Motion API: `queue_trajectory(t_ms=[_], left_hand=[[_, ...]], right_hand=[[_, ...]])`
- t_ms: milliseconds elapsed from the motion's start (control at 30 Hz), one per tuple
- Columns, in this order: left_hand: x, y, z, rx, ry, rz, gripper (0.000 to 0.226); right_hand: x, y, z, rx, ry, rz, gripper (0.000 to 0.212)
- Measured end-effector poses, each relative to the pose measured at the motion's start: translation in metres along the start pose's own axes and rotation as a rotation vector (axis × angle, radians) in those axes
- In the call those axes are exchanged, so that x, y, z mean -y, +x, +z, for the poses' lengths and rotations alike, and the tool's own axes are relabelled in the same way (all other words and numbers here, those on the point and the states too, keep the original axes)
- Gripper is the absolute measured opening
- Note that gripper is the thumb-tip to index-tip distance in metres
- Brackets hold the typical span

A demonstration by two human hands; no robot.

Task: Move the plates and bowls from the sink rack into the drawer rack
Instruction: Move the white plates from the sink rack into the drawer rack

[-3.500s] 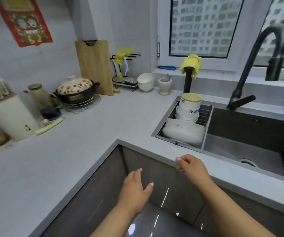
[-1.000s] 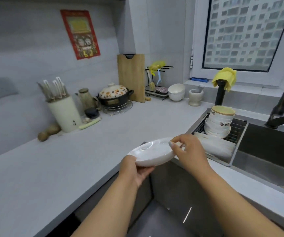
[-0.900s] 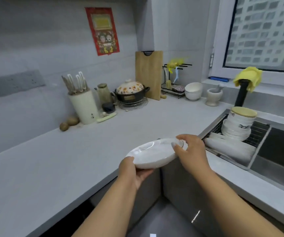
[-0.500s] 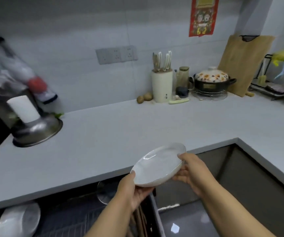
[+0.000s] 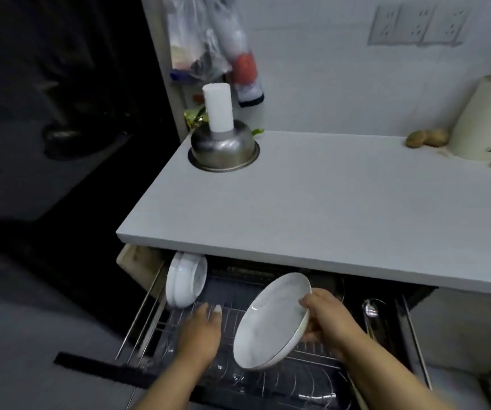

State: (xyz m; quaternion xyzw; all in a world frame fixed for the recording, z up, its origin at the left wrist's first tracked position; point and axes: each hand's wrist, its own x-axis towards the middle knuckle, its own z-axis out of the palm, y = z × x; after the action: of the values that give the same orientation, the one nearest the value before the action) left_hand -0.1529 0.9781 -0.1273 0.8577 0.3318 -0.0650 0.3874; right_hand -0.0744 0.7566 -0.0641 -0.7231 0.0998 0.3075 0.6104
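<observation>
Your right hand (image 5: 325, 316) grips the white plate (image 5: 272, 322) by its right rim, thumb on the upper face and fingers curled behind the edge. The plate hangs over the open drawer rack (image 5: 268, 350), tilted steeply — its hollow face turned up and to the left, toward you, its long axis running from lower left to upper right, with the lower edge down near the wire tines and the upper edge reaching toward the underside of the bench (image 5: 312, 208). Whether that lower edge touches the wires you cannot tell.

Your left hand (image 5: 201, 329) holds nothing; its fingers lie stretched forward, loosely spread, palm down over the rack just left of the plate and apart from it.

At the rack's far left corner stand two stacked plates (image 5: 185, 280) on edge, faces to the right, half tucked under the bench lip. A metal ladle (image 5: 370, 309) lies in the narrow section right of your right hand.

On the bench, well back, sits an upturned steel bowl (image 5: 224, 147) with a white cylinder (image 5: 218, 107) upright on top — potatoes (image 5: 427, 138) and a cream knife block (image 5: 481, 119) stand at the far right
</observation>
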Motion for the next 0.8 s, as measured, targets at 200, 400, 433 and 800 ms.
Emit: queue_trajectory(t_ms=[200,400,433,800], left_hand=[[0.067,0.031,-0.042,-0.04,0.388,0.104,0.068],[0.101,0.04,-0.048,-0.027,0.529,0.149,0.076],[0.102,0.039,-0.048,-0.042,0.515,0.169,0.076],[0.107,0.038,-0.051,-0.036,0.392,0.199,0.081]], right_hand=[[-0.003,0.055,0.098,0.042,-0.133,0.029,0.031],[-0.008,0.113,0.165,0.012,-0.218,0.046,0.045],[-0.006,0.119,0.173,0.007,-0.232,0.046,0.039],[-0.023,0.228,0.198,-0.099,-0.468,0.009,0.066]])
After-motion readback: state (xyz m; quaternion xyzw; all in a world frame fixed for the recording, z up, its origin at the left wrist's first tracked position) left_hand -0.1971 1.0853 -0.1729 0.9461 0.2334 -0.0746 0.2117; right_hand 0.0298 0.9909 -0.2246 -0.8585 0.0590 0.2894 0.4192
